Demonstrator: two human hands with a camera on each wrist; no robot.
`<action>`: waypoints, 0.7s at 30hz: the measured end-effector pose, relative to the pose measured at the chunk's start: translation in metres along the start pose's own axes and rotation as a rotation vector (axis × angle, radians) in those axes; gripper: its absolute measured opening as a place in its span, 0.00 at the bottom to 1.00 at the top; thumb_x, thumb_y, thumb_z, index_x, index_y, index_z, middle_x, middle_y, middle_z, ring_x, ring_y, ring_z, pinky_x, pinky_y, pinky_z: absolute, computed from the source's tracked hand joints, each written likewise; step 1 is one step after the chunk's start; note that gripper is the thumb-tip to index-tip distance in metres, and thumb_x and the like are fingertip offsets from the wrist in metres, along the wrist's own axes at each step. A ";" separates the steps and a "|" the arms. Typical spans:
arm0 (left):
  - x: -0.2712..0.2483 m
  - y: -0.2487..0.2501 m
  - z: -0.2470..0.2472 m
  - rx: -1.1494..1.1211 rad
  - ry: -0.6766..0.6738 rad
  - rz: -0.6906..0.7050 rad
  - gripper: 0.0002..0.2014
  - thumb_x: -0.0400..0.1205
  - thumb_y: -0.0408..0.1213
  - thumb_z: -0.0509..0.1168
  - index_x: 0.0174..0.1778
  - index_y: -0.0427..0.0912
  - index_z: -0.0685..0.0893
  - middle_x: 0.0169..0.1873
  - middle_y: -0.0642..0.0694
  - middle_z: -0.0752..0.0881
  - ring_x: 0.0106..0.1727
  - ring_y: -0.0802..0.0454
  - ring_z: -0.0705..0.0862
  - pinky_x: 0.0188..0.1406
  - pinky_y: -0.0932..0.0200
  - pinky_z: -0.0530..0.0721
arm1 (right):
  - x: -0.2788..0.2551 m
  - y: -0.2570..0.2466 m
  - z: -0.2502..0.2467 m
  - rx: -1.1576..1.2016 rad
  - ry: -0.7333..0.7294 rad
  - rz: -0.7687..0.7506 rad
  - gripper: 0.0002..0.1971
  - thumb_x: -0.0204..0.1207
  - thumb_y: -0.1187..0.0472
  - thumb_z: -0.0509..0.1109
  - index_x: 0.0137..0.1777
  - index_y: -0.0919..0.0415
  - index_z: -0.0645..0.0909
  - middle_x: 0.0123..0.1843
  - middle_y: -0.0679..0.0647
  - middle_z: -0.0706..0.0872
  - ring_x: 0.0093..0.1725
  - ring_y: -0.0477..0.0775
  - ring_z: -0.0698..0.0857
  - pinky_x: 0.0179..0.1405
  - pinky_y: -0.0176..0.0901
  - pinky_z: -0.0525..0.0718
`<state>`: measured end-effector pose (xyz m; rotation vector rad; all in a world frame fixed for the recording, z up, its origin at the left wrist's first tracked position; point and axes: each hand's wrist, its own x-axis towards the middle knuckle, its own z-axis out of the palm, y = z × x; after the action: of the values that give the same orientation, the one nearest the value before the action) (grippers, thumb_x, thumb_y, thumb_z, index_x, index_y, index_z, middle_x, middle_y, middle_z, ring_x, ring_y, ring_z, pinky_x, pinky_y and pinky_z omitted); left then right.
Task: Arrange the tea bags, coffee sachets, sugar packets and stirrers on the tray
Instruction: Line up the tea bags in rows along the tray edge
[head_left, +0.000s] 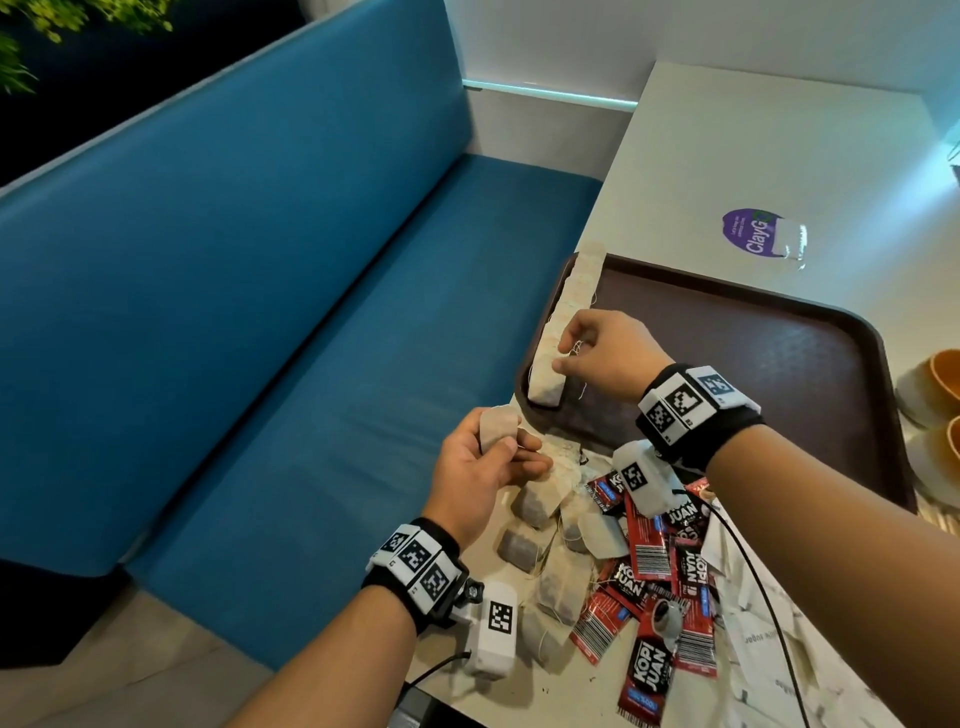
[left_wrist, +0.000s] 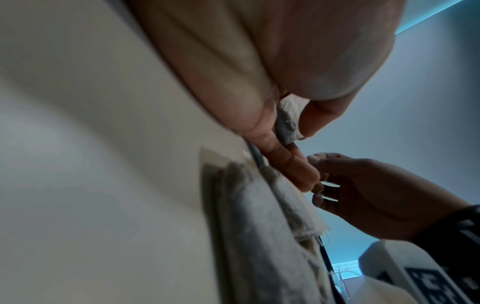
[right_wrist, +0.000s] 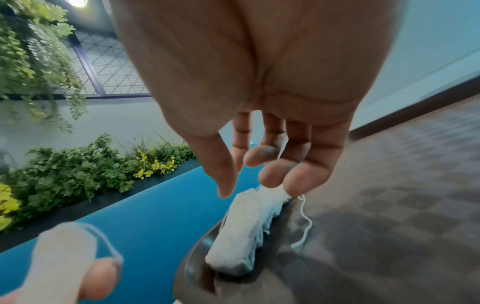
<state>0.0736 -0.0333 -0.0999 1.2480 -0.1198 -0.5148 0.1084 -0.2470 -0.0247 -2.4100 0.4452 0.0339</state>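
Tea bag (head_left: 497, 427) is pinched between thumb and curled fingers of the left hand (head_left: 480, 475), just beside the near-left corner of the brown tray (head_left: 753, 364). The right hand (head_left: 605, 353), fingers bent, touches the row of tea bags (head_left: 563, 332) along the tray's left rim. Loose tea bags (head_left: 540, 551) and red coffee sachets (head_left: 670, 597) lie heaped on the table (head_left: 779, 140) near the tray.

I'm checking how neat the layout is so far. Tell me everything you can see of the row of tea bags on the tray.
The row of tea bags lies along the left rim of the brown tray, the bags overlapping one another. They are pale, papery pouches with dark contents showing through, and thin white strings trail loose onto the tray. The right hand touches the row near its close end.
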 end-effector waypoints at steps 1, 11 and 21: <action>0.000 0.000 0.000 -0.003 -0.002 0.001 0.11 0.89 0.20 0.56 0.55 0.35 0.82 0.45 0.33 0.87 0.42 0.34 0.91 0.46 0.46 0.91 | -0.002 0.000 0.002 -0.024 -0.048 -0.018 0.09 0.71 0.57 0.83 0.45 0.53 0.85 0.34 0.48 0.85 0.32 0.46 0.83 0.36 0.40 0.76; 0.000 -0.002 -0.001 0.010 -0.008 0.009 0.11 0.89 0.21 0.56 0.56 0.37 0.82 0.45 0.33 0.87 0.43 0.33 0.91 0.50 0.40 0.90 | 0.005 0.002 0.022 -0.161 -0.152 0.026 0.15 0.66 0.55 0.87 0.49 0.47 0.85 0.45 0.44 0.82 0.46 0.49 0.83 0.44 0.41 0.78; -0.001 0.000 0.000 -0.001 -0.005 0.012 0.10 0.89 0.20 0.56 0.56 0.34 0.81 0.45 0.33 0.86 0.42 0.33 0.89 0.48 0.41 0.90 | 0.014 0.006 0.014 -0.081 -0.189 0.017 0.15 0.67 0.52 0.87 0.49 0.48 0.86 0.43 0.48 0.86 0.40 0.46 0.84 0.35 0.38 0.76</action>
<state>0.0731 -0.0332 -0.0995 1.2444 -0.1316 -0.5078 0.1209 -0.2468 -0.0407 -2.4535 0.3833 0.2892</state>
